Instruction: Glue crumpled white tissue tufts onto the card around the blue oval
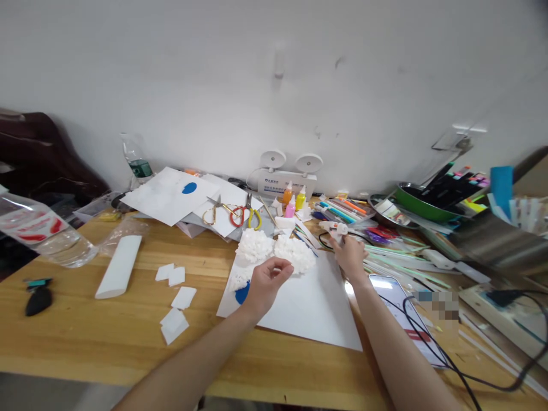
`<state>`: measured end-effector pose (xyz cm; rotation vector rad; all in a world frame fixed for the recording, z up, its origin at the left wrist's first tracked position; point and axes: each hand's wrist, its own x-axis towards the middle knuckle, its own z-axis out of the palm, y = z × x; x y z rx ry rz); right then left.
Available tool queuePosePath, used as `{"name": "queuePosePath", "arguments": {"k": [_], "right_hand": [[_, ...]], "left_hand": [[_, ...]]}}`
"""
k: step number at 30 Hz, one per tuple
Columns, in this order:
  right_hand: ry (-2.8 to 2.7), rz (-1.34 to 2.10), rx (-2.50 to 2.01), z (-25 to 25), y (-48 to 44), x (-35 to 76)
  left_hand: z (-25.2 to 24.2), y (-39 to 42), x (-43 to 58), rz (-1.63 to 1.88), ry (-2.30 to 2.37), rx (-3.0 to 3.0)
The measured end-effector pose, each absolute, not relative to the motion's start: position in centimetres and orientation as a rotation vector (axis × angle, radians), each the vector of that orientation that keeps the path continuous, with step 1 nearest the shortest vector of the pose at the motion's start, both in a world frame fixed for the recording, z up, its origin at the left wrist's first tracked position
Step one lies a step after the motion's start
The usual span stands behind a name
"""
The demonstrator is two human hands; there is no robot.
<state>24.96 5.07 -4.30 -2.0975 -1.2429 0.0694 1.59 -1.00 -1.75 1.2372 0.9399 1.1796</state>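
My left hand (268, 282) is closed in a pinch over the white paper sheet (317, 311); what its fingertips hold, if anything, is too small to make out. Just beyond it, fluffy white clumps (295, 254) made of many small pieces cover the sheet's upper left. A blue patch (242, 293) shows beside that hand, partly covered. On the sheet's right side my right hand (350, 257) grips a white hot glue gun (335, 227), its nozzle pointing left. Small white paper squares (184, 297) lie on the wooden table to the left.
Scissors (237, 216), glue bottles (290, 206) and another sheet with a blue spot (166, 197) sit at the back. A phone (406, 319) and black cables (454, 365) lie right of the right forearm. A large water bottle (40, 228) and white roll (120, 268) are at left.
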Motion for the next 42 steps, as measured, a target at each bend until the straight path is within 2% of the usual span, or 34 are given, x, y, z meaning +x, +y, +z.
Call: {"name": "queuePosePath", "arguments": {"k": [7,12,16,24,30,42], "right_hand": [[-1.194,0.281,-1.788,-2.0,2.1,25.4],[-0.908,0.841,-1.274,-1.6,-0.1,23.0],[-0.969,0.999,-1.026,-1.6,-1.5,21.4],[-1.342,1.086,-1.120,-2.5,-3.3,20.4],[-1.299,1.231,-1.224,-3.0,-3.8,20.3],[-1.231,1.247,-1.353,-3.7,-3.9,20.4]], "left_hand": [[-0.9,-0.7,1.2,1.215,0.861,1.029],[-0.7,-0.3,0.9,1.223,0.794,0.994],[-0.6,-0.1,0.7,1.264,0.804,0.981],[-0.5,-0.4,0.8,1.299,0.824,0.946],[-0.2,-0.7,0.9,1.262,0.842,0.949],[-0.1,-0.7,1.0,1.269,0.825,0.943]]}}
